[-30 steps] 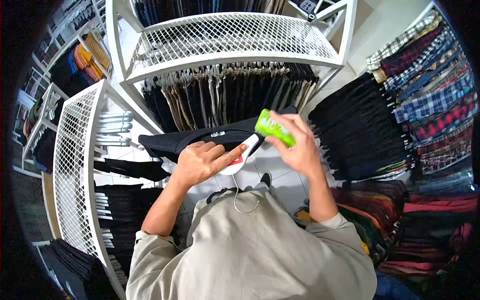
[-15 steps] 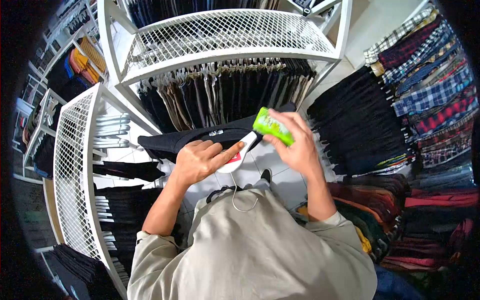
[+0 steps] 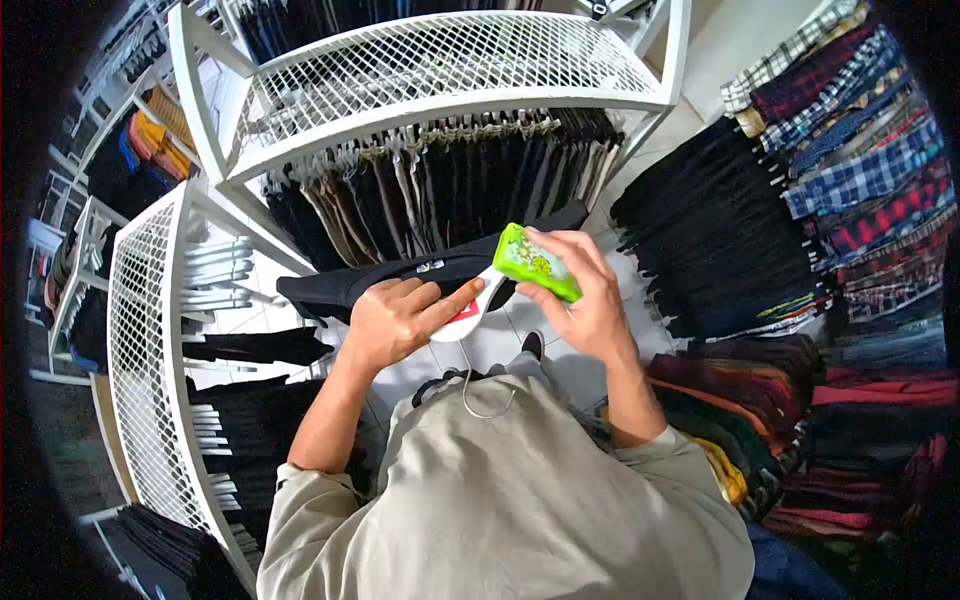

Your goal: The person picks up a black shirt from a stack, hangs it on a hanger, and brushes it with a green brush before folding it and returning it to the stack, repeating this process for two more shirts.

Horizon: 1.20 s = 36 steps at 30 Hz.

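A white hanger point(image 3: 449, 328) with a red label and a metal hook carries a black garment point(image 3: 345, 285). My left hand point(image 3: 395, 322) is closed around the hanger, its fingers wrapped and its thumb or finger lying along the white arm. In my right hand point(image 3: 582, 290) is a bright green packet point(image 3: 536, 262) with a floral print, gripped between thumb and fingers. The packet's left edge is at the hanger's upper right arm, over the black garment. The hook points down toward my shirt.
A white mesh-topped rack point(image 3: 450, 65) with hanging trousers stands ahead. Another mesh rack point(image 3: 140, 350) with black garments is on the left. Checked shirts point(image 3: 865, 185), black clothes point(image 3: 700, 230) and dark red garments point(image 3: 870, 400) hang on the right.
My right hand and the green packet have moved slightly left and down, closer to the hanger. My left hand keeps its hold. The view has shifted a little.
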Tool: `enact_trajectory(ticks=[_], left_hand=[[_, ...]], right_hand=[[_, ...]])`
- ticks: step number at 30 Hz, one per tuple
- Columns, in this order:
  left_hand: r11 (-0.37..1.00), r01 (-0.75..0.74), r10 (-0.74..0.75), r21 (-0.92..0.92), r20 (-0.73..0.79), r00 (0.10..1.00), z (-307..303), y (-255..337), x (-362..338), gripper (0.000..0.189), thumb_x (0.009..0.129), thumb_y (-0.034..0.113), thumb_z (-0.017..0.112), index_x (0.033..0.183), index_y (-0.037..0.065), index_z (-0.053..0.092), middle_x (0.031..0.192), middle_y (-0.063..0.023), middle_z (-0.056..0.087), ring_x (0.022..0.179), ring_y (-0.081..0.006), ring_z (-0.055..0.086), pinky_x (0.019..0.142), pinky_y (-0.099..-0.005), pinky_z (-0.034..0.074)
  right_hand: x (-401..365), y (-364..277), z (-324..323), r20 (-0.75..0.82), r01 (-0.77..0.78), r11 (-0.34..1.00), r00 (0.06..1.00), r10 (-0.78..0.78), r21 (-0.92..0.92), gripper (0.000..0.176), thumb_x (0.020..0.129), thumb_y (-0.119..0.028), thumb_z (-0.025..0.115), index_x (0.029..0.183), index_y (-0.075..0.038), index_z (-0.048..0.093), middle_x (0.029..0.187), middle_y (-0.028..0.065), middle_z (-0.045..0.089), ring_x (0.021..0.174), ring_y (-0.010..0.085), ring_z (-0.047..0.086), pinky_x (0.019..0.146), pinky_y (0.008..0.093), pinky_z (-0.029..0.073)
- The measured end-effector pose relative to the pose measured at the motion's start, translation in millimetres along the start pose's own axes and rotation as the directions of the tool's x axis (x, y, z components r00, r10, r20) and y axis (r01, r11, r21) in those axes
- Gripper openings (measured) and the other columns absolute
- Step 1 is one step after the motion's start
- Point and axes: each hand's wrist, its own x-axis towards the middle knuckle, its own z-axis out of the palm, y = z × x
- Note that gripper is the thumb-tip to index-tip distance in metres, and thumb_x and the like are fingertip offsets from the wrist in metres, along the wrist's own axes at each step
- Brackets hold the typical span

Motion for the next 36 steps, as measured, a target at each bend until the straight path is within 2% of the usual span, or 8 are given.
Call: enact_trajectory(ticks=[3,8,14,19,31,33,35,36], left_hand=[[1.000,0.023,-0.023,-0.015,-0.001,1.000,2,-2,4,0.064,0.076,0.016,0.066,0.140,0.025,0.063,0.063,0.0034,0.042,0.056,-0.0122,0.053,0.051,-0.0294,0.046],[0.960,0.165,-0.150,-0.227,0.083,0.985,7,-7,14,0.080,0.060,0.009,0.077,0.138,0.022,0.064,0.065,-0.0029,0.049,0.059,-0.0239,0.058,0.055,-0.0386,0.049],[0.736,0.405,-0.410,-0.542,0.120,0.904,20,-17,50,0.038,0.081,0.007,0.079,0.118,0.006,0.073,0.109,-0.0134,0.075,0.085,-0.0287,0.074,0.077,-0.0366,0.058],[0.625,0.484,-0.508,-0.612,0.152,0.848,41,-26,100,0.028,0.085,0.016,0.080,0.110,0.005,0.073,0.082,-0.0174,0.072,0.069,-0.0284,0.071,0.065,-0.0349,0.054],[0.506,0.607,-0.542,-0.613,0.321,0.776,69,-18,189,0.037,0.080,0.024,0.087,0.102,-0.003,0.075,0.089,-0.0139,0.075,0.077,-0.0173,0.070,0.074,-0.0323,0.055],[0.469,0.591,-0.511,-0.656,0.344,0.788,74,-16,192,0.034,0.080,0.022,0.088,0.098,-0.003,0.075,0.087,-0.0098,0.075,0.076,-0.0117,0.065,0.072,-0.0305,0.053],[0.450,0.598,-0.478,-0.663,0.386,0.789,73,-18,195,0.034,0.080,0.022,0.088,0.098,-0.004,0.075,0.087,-0.0091,0.075,0.077,-0.0107,0.065,0.071,-0.0298,0.053],[0.441,0.604,-0.449,-0.664,0.420,0.789,72,-18,196,0.034,0.079,0.022,0.089,0.097,-0.004,0.075,0.087,-0.0084,0.075,0.077,-0.0097,0.065,0.071,-0.0291,0.053]], right_hand=[[7,57,-7,-0.180,-0.035,0.993,0.984,0.014,-0.112,0.054,0.084,-0.013,0.080,0.134,-0.007,0.062,0.121,0.0168,0.064,0.111,0.0331,0.062,0.097,0.0403,0.050],[-6,210,-35,-0.517,-0.567,0.787,0.762,0.390,-0.243,0.049,0.087,-0.028,0.077,0.131,-0.012,0.064,0.117,0.0221,0.065,0.109,0.0374,0.063,0.095,0.0443,0.049],[70,231,-59,-0.494,-0.473,0.860,0.803,0.333,-0.190,0.049,0.087,-0.027,0.075,0.131,-0.008,0.063,0.116,0.0243,0.065,0.113,0.0394,0.061,0.098,0.0459,0.048],[178,276,-69,-0.483,-0.171,0.917,0.875,-0.027,-0.361,0.049,0.089,-0.023,0.073,0.133,-0.005,0.061,0.120,0.0225,0.060,0.115,0.0405,0.057,0.102,0.0462,0.046],[253,348,-83,-0.313,-0.317,0.831,0.932,0.184,-0.457,0.051,0.091,-0.030,0.070,0.137,-0.010,0.060,0.134,0.0249,0.052,0.121,0.0426,0.055,0.102,0.0525,0.045],[225,316,-85,-0.448,-0.202,0.866,0.894,-0.029,-0.457,0.050,0.092,-0.034,0.068,0.136,-0.009,0.060,0.134,0.0239,0.053,0.120,0.0426,0.056,0.102,0.0529,0.044],[182,266,-94,-0.311,-0.188,0.955,0.944,0.111,-0.230,0.047,0.097,-0.037,0.066,0.131,-0.005,0.063,0.137,0.0213,0.058,0.119,0.0335,0.060,0.101,0.0480,0.046],[162,228,-107,-0.012,-0.357,0.925,0.932,0.361,0.131,0.043,0.099,-0.035,0.065,0.129,-0.005,0.066,0.135,0.0187,0.062,0.117,0.0276,0.063,0.098,0.0412,0.051]])
